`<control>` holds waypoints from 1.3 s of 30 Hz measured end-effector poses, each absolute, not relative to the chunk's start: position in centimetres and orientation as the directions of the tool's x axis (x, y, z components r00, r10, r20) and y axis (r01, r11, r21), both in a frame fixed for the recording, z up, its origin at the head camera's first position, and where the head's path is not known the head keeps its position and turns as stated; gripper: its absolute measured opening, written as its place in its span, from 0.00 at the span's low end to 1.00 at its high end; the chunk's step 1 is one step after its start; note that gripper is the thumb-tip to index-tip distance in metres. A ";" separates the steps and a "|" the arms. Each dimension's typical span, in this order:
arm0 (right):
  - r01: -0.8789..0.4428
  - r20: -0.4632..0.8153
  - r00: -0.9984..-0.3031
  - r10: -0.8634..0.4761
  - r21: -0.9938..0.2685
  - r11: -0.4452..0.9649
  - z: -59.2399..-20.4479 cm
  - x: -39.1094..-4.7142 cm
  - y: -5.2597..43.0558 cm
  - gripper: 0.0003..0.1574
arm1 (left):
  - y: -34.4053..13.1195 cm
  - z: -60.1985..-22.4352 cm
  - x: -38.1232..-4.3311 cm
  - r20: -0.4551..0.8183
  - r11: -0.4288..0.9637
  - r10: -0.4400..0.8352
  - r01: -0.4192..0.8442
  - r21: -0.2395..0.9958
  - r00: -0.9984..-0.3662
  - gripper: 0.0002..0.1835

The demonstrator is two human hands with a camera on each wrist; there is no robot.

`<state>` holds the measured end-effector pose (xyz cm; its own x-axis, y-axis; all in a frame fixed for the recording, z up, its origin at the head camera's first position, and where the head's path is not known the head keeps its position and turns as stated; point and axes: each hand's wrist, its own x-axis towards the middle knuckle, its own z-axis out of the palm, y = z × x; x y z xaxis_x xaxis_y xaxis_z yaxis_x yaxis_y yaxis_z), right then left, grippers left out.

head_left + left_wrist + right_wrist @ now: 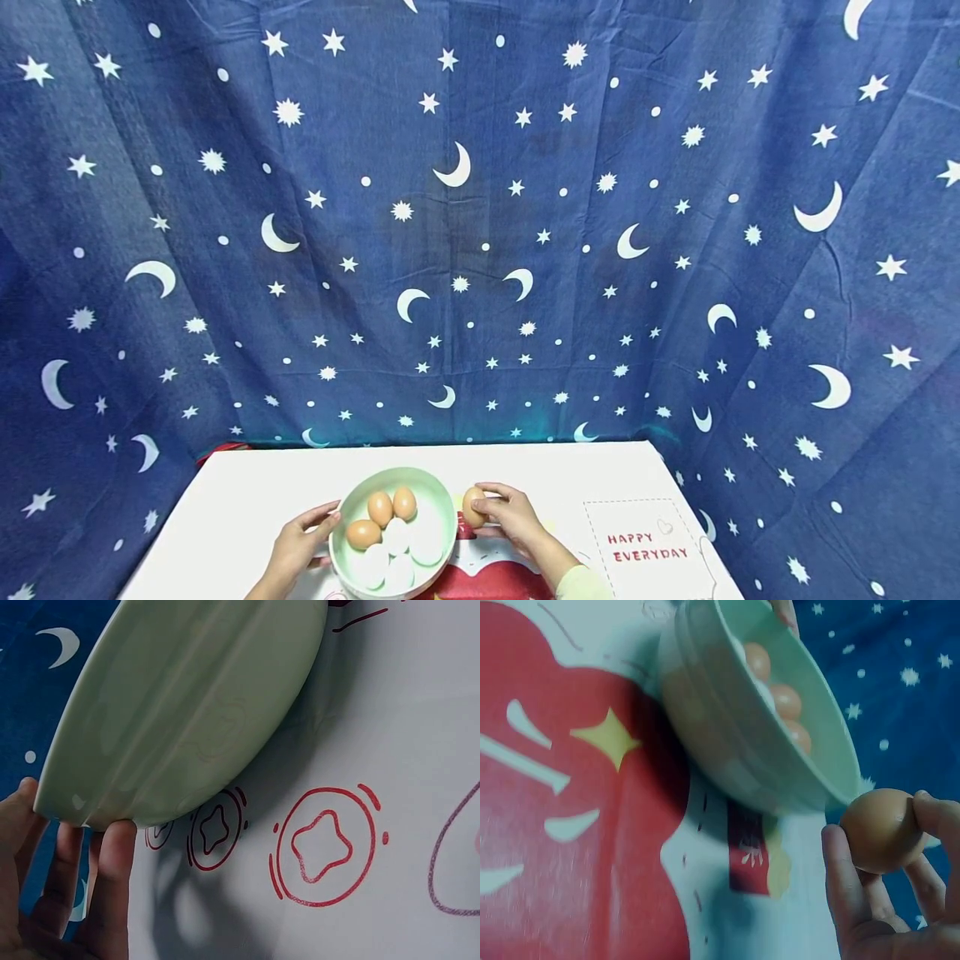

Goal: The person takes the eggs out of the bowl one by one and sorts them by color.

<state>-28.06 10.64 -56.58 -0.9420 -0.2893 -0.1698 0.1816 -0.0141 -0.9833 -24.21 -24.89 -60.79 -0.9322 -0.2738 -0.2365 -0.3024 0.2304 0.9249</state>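
A light green bowl (442, 493) holds three brown eggs (363, 534) and several white eggs (426, 547). My left hand (296, 546) grips the bowl's left side, its thumb up at the rim and the other fingers against the outside wall, as the left wrist view shows. To the right of the bowl, my right hand (516, 518) holds another brown egg (881, 829) between thumb and fingertips. In the right wrist view that egg is just outside the bowl's rim (847, 776).
A white tabletop cover (555, 467) carries red printed drawings and the words HAPPY EVERYDAY (647, 547) at the right. Behind and on both sides hangs a blue curtain (480, 217) with white moons and stars.
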 end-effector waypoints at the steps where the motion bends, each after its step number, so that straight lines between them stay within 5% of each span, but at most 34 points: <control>1: 0.187 -0.174 -0.941 -0.292 -0.982 -0.017 -56.7 -28.1 11.0 0.36 | -24.9 -60.8 -24.2 -0.235 0.232 -0.274 -0.301 0.925 -0.933 0.31; 22: 0.212 -0.227 -0.969 -0.099 -0.967 0.143 -60.4 -30.3 17.8 0.36 | -24.9 -60.9 -24.3 -0.234 0.235 -0.275 -0.301 0.924 -0.933 0.32; 39: 0.170 -0.171 -0.985 0.031 -0.918 0.359 -61.2 -31.0 18.3 0.30 | -24.9 -60.9 -24.1 -0.228 0.232 -0.272 -0.294 0.927 -0.935 0.31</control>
